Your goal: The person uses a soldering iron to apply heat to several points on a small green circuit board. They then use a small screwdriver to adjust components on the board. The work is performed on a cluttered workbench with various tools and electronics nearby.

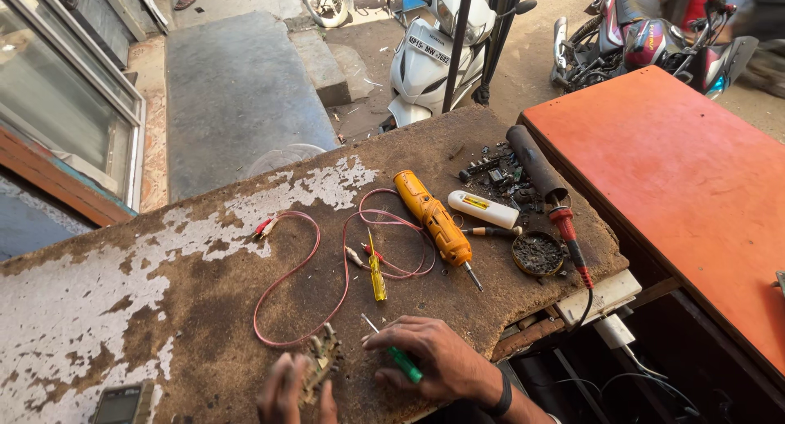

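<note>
Screwdriver (pixel 394 352), green-handled, lies gripped in the right hand (pixel 437 360), its shaft slanting up-left toward the small metal part (pixel 321 360) pinched in the left hand (pixel 293 391), just beside it, low on the worn surface (pixel 163 301).

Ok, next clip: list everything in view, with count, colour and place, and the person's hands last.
workbench: one, brown with flaking white, centre
electric screwdriver: one, orange, bench middle
small screwdriver: one, yellow handle, left of the orange tool
wire loop: one, pink-red, bench middle
white case: one, white with yellow mark, right of the orange tool
soldering iron: one, red handle, right bench edge
round tin: one, dark, holds small bits
dark roll: one, black, far right of bench
orange top: one, right
scooter: one, white, beyond bench
meter: one, grey, bottom left
left hand: holds a small circuit part
right hand: holds a green-handled screwdriver
</note>
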